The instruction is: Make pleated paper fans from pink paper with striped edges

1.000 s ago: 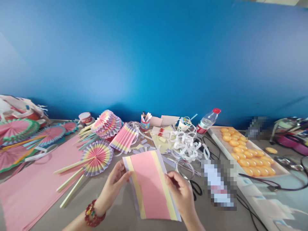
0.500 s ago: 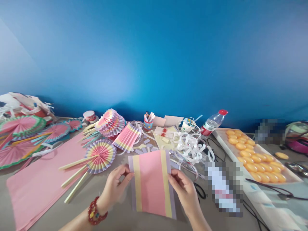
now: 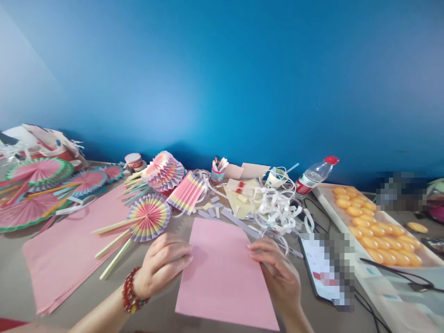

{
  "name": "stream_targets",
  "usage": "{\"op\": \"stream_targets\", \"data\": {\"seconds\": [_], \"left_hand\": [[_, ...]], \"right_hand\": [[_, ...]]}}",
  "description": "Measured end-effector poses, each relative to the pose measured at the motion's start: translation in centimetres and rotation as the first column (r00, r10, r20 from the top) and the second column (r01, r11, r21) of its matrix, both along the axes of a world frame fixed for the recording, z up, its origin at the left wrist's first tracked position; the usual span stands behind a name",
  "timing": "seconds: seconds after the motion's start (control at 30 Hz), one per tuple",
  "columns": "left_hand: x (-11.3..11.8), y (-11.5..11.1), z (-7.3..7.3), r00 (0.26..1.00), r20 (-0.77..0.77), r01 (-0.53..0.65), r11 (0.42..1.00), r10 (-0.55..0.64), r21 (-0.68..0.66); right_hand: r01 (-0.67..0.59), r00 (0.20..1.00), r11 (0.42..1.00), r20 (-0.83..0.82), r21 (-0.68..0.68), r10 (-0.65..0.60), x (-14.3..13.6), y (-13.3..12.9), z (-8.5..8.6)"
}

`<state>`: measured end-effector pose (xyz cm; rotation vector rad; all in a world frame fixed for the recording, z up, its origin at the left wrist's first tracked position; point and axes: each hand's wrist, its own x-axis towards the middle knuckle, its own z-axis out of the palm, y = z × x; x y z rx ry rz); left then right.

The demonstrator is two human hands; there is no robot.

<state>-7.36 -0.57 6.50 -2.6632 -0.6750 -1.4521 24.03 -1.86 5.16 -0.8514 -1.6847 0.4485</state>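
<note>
Holding left hand [image 3: 163,266] and right hand [image 3: 279,273] nearly level, apart, turned inward.
Bending the fingers [image 3: 176,260] on both sides, showing the back of the left hand, and slanting both forearms [image 3: 104,313] up from below.

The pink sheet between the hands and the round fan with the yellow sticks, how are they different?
Shape: the pink sheet has four straight-looking sides, while the round fan is a circle.
Surface: the pink sheet looks smooth, but the round fan is full of folds.
Colour: the side of the pink sheet you can see is all pink; the round fan goes from pink to yellow to pale purple.
Both have pink in them.
</note>
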Motion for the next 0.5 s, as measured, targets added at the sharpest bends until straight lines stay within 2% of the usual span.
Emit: {"op": "stream_targets", "data": {"seconds": [0.07,0.13,0.17,0.23,0.27,0.33,0.43,0.5], "left_hand": [[0.0,-0.2,0.2,1.000,-0.023,0.021,0.999,-0.022,-0.024],[0.3,-0.4,0.4,0.999,-0.011,0.049,0.992,-0.050,-0.115],[0.6,-0.6,0.4,0.999,0.011,0.034,0.982,-0.033,-0.183],[1.1,-0.6,0.3,0.994,0.055,-0.064,0.929,0.091,-0.363],[1.4,-0.5,0.1,0.983,0.063,-0.122,0.875,0.171,-0.469],[1.8,0.1,-0.5,0.958,0.049,-0.174,0.710,0.282,-0.682],[1.9,1.2,-2.1,0.960,0.072,-0.055,0.438,0.270,-0.897],[1.6,1.7,-3.3,0.954,0.081,-0.026,0.351,0.287,-0.936]], "right_hand": [[-0.009,1.000,1.000,0.005,0.002,0.009,0.1,-0.1,-0.2],[-0.010,1.000,0.999,0.013,-0.049,0.010,0.1,-0.4,-0.4],[0.013,1.000,0.995,0.006,-0.102,-0.012,0.0,-0.5,-0.6],[0.070,0.996,0.961,-0.028,-0.267,-0.080,-0.3,-0.5,-1.1],[0.083,0.992,0.928,-0.055,-0.364,-0.111,-0.5,-0.4,-1.3],[0.028,0.991,0.847,-0.099,-0.531,-0.095,-1.0,0.0,-1.8],[-0.066,0.992,0.747,-0.124,-0.661,-0.022,-1.4,0.3,-2.8],[-0.088,0.992,0.731,-0.130,-0.677,-0.001,-1.3,-0.1,-3.5]]}}
